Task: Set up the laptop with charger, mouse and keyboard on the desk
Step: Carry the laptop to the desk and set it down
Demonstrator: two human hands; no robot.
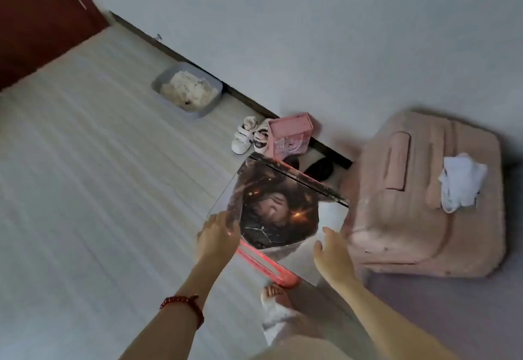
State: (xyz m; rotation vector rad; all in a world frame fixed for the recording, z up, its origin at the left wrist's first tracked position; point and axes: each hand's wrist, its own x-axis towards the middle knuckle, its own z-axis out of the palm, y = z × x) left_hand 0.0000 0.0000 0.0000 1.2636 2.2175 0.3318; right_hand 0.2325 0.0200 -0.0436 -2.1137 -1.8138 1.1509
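Note:
A closed silver laptop [328, 218] with a large dark picture sticker on its lid hangs in the air above the floor, tilted toward me. My left hand [218, 235] grips its near left edge, fingers curled over the lid. My right hand [331, 249] holds the near right edge, thumb on top. Under the laptop, against its near edge, a red-pink flat object [268, 266] shows. No charger, mouse, keyboard or desk is in view.
A pink suitcase [410, 195] lies flat at the right with a white cloth [461, 187] on it. By the wall stand a pink box [288, 136], small white shoes [246, 136] and a grey tray [186, 89] of white litter. Pale wooden floor spreads left; my bare foot [276, 294] is below.

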